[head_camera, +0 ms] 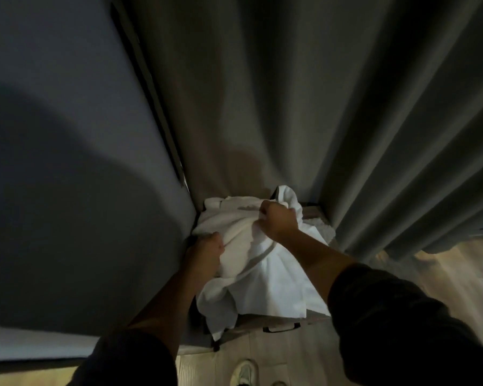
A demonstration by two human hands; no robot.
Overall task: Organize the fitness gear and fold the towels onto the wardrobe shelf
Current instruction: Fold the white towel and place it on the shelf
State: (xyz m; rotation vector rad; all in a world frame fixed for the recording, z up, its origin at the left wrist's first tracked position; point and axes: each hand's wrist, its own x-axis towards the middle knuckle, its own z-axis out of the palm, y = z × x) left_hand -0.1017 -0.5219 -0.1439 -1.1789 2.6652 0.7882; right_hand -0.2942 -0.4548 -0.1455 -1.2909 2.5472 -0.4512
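Dim light. White towels (265,277) sit heaped at lower centre of the frame, spilling over a low container (251,324) with a dark front handle. Your left hand (204,253) is clamped on a fold at the heap's left edge. Your right hand (277,218) is fisted around a bunch near the upper right of the heap. A grey curtain (346,107) fills the upper right, and a shoe (245,371) is at bottom centre.

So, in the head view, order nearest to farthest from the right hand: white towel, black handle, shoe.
1. white towel, gripped in the right hand
2. black handle, lower, on the front
3. shoe, on floor, bottom edge
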